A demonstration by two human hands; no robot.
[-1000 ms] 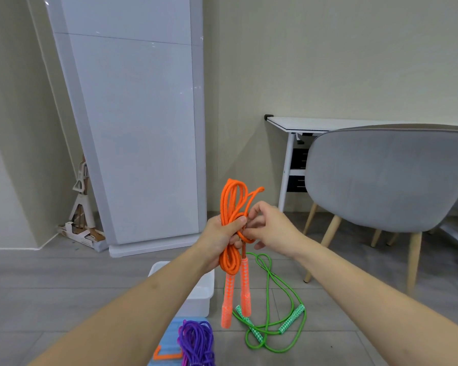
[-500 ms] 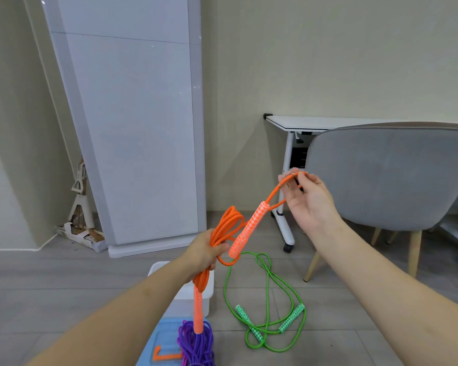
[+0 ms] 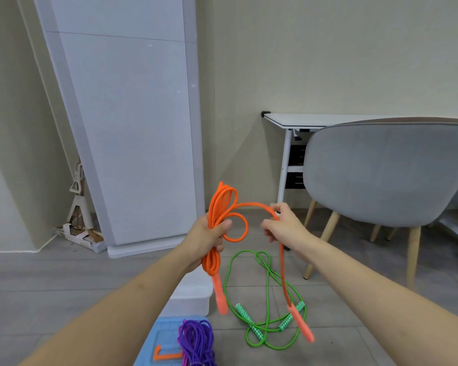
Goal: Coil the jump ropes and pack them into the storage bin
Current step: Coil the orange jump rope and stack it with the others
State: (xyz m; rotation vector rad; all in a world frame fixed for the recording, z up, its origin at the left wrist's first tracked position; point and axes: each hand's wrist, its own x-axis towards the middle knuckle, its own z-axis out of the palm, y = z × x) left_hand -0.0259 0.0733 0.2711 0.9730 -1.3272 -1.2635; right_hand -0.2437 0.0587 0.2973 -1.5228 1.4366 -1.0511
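head view: the left hand (image 3: 209, 239) grips the orange jump rope (image 3: 217, 220) as a bunch of loops, fingers curled round the middle, one handle hanging just over the white storage bin (image 3: 193, 294) on the floor. the right hand (image 3: 283, 228) pinches the free strand, which arcs from the bunch and drops to the second handle dangling over the green jump rope (image 3: 265, 291) lying loose on the floor. the purple jump rope (image 3: 196, 342), already coiled, sits on a blue lid (image 3: 154, 339) at the near edge.

likely trouble: the small open loop beside the left thumb could slip out and undo the wrap if the pinch slackens, and the swinging handle could snag the green loops.

room: open floor to the left; the grey chair (image 3: 381, 175) and its legs crowd the right, with the desk (image 3: 302, 120) behind it.
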